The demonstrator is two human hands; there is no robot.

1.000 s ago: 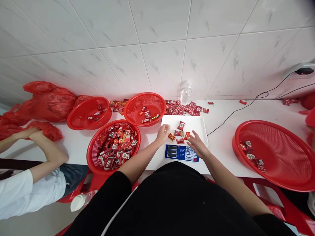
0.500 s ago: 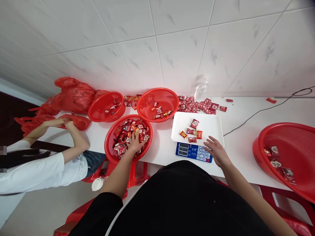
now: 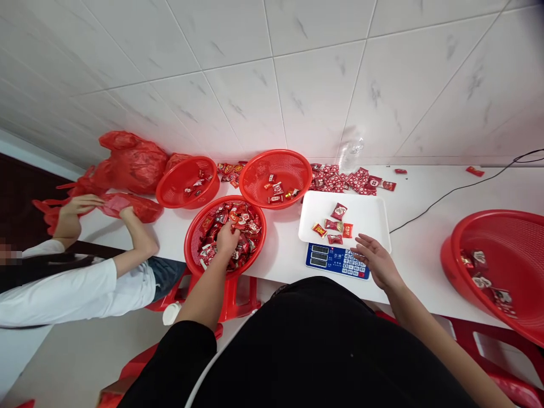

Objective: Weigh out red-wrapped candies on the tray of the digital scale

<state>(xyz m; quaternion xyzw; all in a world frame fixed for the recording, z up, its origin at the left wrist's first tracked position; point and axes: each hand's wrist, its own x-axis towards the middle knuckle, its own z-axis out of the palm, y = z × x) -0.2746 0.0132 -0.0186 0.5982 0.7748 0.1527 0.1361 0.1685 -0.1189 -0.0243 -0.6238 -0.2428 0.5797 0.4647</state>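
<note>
My left hand [image 3: 228, 240] reaches into a red basket [image 3: 189, 262] heaped with wrapped candies [image 3: 246, 247]. Its fingers are pinched together on a red-wrapped candy [image 3: 233, 217] on top of the heap. My right hand [image 3: 378, 262] is open, palm sideways and fingers spread, over the near right corner of the white weighing tray [image 3: 369, 212]. Several wrapped candies [image 3: 334, 225] lie on that tray, which sits on a blue digital scale [image 3: 338, 261]. The scale's keypad is partly hidden by my right hand.
Two more red baskets [image 3: 276, 161] [image 3: 166, 195] with a few candies stand behind. A large red basket [image 3: 453, 243] is at right. Loose candies [image 3: 329, 179], a clear plastic piece [image 3: 352, 153] and a black cable [image 3: 442, 201] lie near the wall. A co-worker [image 3: 85, 289] handles red bags at left.
My left hand has gone from spread over the candies to a pinch on them. My right hand stays open by the tray. The co-worker's hands have moved apart at the red bag.
</note>
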